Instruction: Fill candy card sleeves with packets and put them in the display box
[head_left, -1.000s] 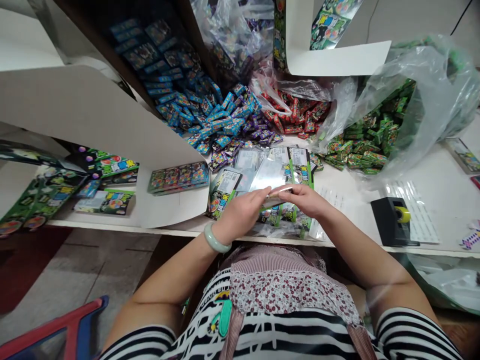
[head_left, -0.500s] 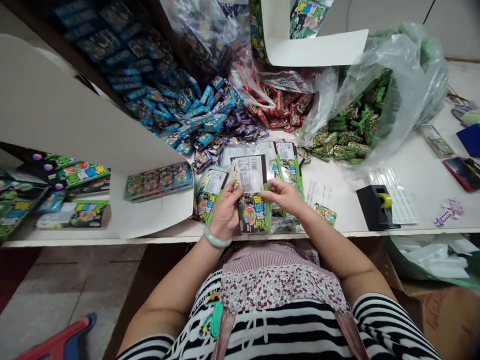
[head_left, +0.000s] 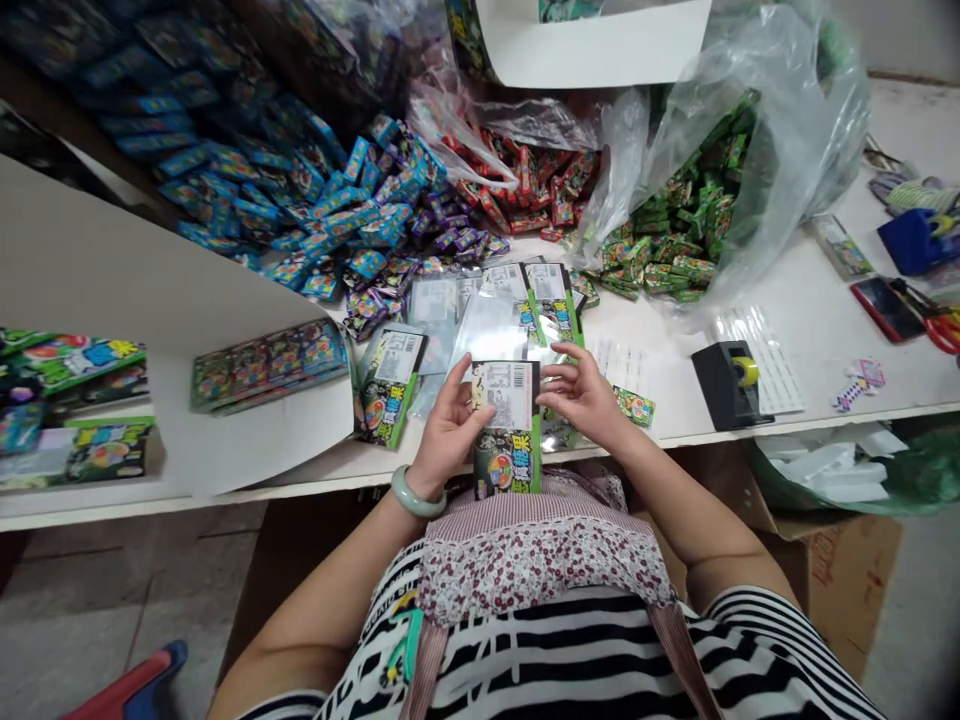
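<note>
The left hand (head_left: 448,428) pinches a flat, rectangular printed packet (head_left: 506,435) between thumb and fingers. The right hand (head_left: 585,402), loosely curled, sits at the packet's right edge; whether its fingertips touch, I cannot tell. Glossy transparent film (head_left: 484,325) lies just beyond both hands. Farther off, past the right hand, a crinkled clear plastic bag (head_left: 799,190) holds small boxy green packs (head_left: 686,230); beyond the left hand, blue packs (head_left: 364,220) heap loosely.

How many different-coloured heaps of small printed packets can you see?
4: blue heap, back left; purple heap, touching it; red heap, back centre; green heap, right of red. Clear plastic may hide more.
</note>
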